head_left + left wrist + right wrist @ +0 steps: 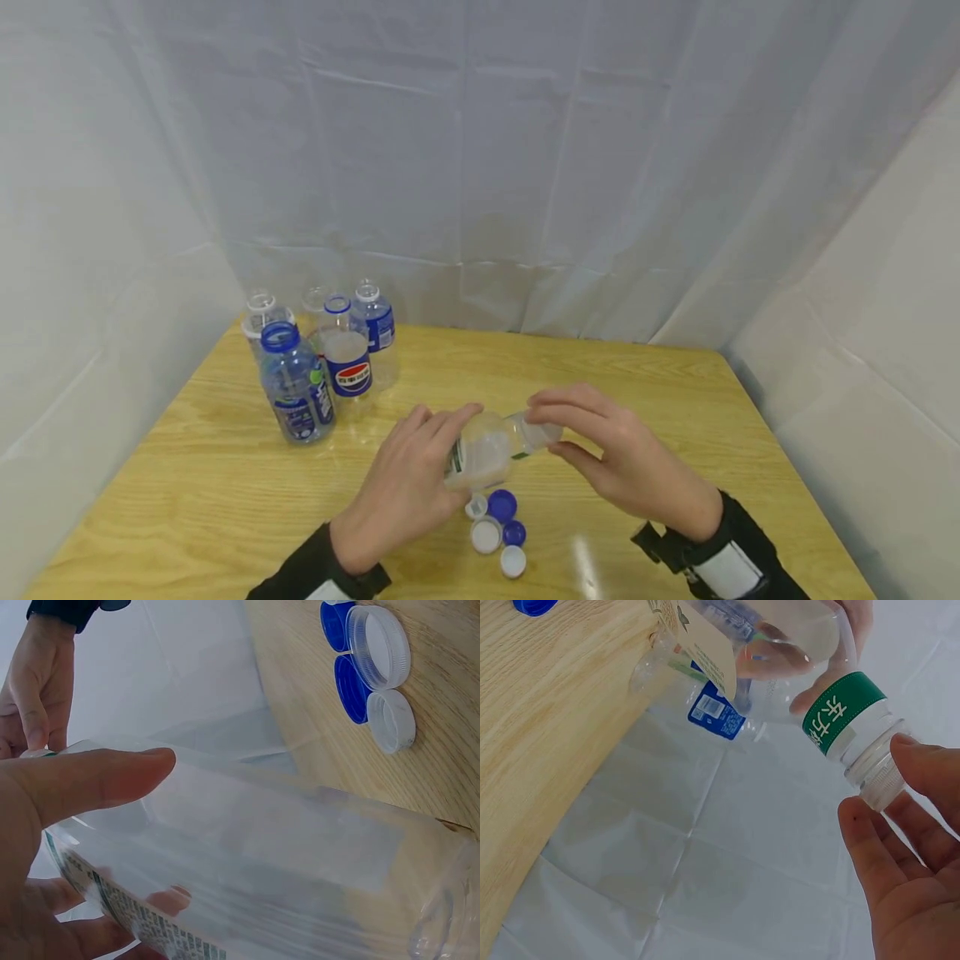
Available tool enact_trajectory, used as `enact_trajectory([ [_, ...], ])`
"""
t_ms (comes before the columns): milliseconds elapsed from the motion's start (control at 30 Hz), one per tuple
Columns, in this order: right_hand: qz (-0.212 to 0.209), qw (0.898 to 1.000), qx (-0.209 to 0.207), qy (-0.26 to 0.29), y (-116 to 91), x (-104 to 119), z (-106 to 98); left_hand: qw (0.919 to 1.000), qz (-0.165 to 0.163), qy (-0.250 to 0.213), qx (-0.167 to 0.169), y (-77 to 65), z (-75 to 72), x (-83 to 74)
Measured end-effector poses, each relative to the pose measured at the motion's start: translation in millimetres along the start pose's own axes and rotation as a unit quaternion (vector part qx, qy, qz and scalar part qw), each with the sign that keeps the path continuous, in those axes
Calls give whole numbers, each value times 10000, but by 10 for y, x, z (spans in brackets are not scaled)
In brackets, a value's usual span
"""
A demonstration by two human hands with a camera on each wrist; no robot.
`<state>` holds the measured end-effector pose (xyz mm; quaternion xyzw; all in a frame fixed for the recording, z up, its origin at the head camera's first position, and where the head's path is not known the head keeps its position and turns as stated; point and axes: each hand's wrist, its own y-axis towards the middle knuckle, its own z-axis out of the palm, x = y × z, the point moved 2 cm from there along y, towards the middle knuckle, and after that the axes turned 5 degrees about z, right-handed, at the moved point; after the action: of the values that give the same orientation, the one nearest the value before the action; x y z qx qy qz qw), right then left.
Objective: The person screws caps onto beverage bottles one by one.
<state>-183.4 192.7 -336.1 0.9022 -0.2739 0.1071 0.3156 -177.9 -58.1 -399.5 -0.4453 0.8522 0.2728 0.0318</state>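
My left hand (pixel 416 479) grips a clear plastic bottle (pixel 480 454) round its body, with the thumb (pixel 127 776) along one side. The bottle is tilted on its side above the table, its neck pointing right. A green band (pixel 845 712) with white characters circles the neck. At the mouth, my right hand (pixel 618 450) pinches the clear ribbed cap (pixel 881 782) between thumb and fingers. Just below the bottle, several loose caps lie on the table, among them a large blue cap (pixel 502 505) and a white cap (pixel 486 535).
Uncapped empty bottles stand grouped at the table's back left: a wide-mouthed blue-tinted bottle (pixel 296 396), a Pepsi bottle (pixel 347 358), a blue-labelled bottle (pixel 377 327) and others partly hidden behind. White sheeting (pixel 465 183) hangs behind and beside the wooden table (pixel 675 400).
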Motion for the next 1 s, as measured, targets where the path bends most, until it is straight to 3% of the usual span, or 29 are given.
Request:
enact_trajectory([
  [233, -172, 9995, 77, 258, 16, -2, -8, 9999, 86, 65, -23, -5, -12, 3],
  [433, 56, 9997, 79, 240, 5, -11, 16, 9995, 199, 168, -204, 0, -23, 14],
  [600, 256, 9996, 7, -84, 18, -12, 47, 9995, 214, 180, -159, 15, -23, 6],
  [733, 179, 9986, -90, -494, 20, -9, 75, 9995, 232, 176, -96, 13, -8, 1],
  [833, 129, 9969, -244, -731, 22, -11, 98, 9994, 249, 186, -138, 11, -3, -5],
  [1000, 401, 9929, -639, -916, 23, -14, 131, 9992, 262, 205, -232, 25, -13, -33],
])
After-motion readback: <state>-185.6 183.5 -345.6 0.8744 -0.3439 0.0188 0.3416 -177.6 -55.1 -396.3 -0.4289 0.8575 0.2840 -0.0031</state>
